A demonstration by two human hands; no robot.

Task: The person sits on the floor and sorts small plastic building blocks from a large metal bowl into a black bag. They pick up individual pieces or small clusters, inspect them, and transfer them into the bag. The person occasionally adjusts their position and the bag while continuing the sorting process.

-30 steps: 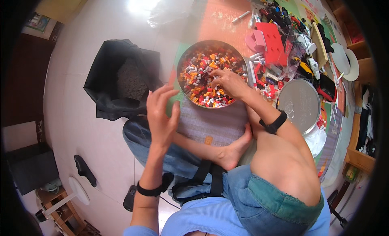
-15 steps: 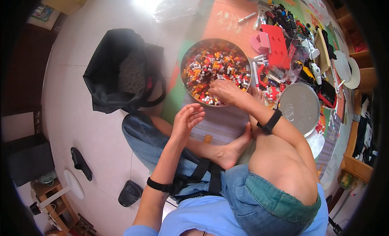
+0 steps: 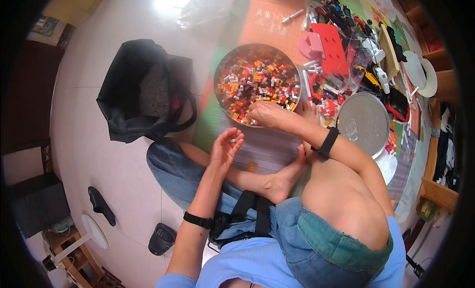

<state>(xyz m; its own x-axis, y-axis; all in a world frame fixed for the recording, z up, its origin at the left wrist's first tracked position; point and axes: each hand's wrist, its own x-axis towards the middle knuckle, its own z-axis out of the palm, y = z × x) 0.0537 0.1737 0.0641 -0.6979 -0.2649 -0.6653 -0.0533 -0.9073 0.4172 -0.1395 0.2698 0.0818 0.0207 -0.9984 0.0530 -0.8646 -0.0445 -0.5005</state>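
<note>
Hundreds of small coloured plastic bricks (image 3: pixel 257 82) fill the round metal tray (image 3: pixel 221 65) as my right hand (image 3: pixel 264 114) pinches among them, my left hand (image 3: pixel 225 147) cupped open, palm up, to hold pieces.

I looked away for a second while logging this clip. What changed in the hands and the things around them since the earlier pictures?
The left hand dropped from beside the round metal bowl of small coloured bricks toward the lap and now lies palm up, cupping small pieces. The right hand stayed at the bowl's near rim among the bricks. Bowl, black bag and round silver lid kept their places.
</note>
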